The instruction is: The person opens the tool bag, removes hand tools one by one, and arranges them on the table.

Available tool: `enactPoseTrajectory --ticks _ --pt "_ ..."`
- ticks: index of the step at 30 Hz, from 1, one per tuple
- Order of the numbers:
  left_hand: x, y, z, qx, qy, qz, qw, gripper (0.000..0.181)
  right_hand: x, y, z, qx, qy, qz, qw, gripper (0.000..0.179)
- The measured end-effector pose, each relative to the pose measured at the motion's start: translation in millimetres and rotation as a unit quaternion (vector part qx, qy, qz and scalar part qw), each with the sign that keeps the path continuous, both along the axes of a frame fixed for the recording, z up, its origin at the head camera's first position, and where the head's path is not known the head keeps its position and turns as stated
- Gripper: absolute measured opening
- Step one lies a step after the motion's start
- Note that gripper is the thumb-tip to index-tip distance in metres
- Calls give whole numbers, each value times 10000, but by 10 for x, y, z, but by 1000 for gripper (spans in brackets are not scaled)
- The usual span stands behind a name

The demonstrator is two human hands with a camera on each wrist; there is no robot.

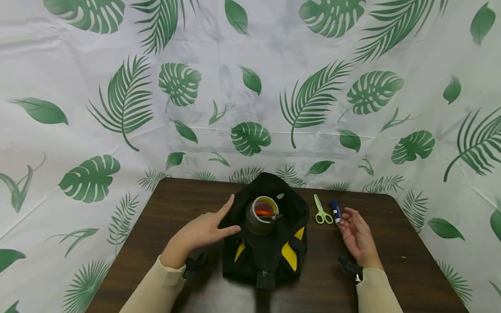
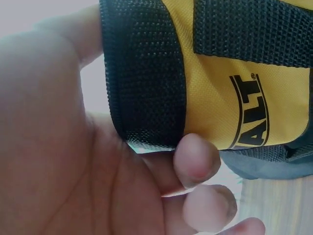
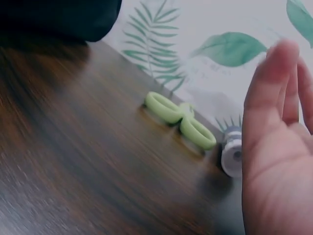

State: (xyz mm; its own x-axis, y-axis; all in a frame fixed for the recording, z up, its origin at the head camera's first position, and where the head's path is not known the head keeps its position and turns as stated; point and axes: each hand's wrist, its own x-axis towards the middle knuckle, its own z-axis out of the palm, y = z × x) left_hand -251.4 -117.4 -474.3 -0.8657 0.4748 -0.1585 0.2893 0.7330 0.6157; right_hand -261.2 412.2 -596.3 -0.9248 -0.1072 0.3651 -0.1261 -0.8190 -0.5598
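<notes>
A black and yellow tool bag (image 1: 250,261) stands on the table with its mouth open, and its yellow panel (image 2: 215,107) with black lettering fills much of the left wrist view. My left hand (image 1: 201,232) grips the bag's left rim, thumb on the near side and fingertips curled at its edge. A wide roll of tape (image 1: 254,224) sits upright in the bag's mouth, with an orange item and a metal piece showing inside its ring. My right hand (image 1: 357,232) is relaxed, palm turned up, fingertips right at a blue and white glue stick (image 1: 335,211).
Green-handled scissors (image 1: 322,211) lie between the bag and the glue stick, handles toward me. The dark wooden table (image 1: 328,274) ends at the back against a white leaf-patterned cloth (image 1: 219,148).
</notes>
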Motion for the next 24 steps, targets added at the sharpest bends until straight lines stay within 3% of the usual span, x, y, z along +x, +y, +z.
enactPoseTrajectory --ticks 8,13,16,18,20,22,24 --pt "-4 3 13 53 -2 -81 10000 100 23 -214 147 -743 729 1317 9858 64" --pt "8 4 1 80 -51 -111 9999 100 98 -504 517 -463 1300 1521 9787 58" --pt "12 5 -8 79 -83 -125 9999 99 192 -713 848 251 1362 1481 9792 50" --pt "18 2 -6 78 -90 -131 9998 99 270 -838 1094 1031 1100 1435 9781 46" --pt "21 -1 1 94 -70 -130 9998 99 347 -953 1339 1917 653 1320 9703 43" --pt "23 -3 12 113 -53 -117 9999 100 423 -1080 1563 2898 231 1015 9514 39" --pt "21 -4 18 116 -44 -106 9999 100 485 -1222 1741 3858 -39 557 9209 31"
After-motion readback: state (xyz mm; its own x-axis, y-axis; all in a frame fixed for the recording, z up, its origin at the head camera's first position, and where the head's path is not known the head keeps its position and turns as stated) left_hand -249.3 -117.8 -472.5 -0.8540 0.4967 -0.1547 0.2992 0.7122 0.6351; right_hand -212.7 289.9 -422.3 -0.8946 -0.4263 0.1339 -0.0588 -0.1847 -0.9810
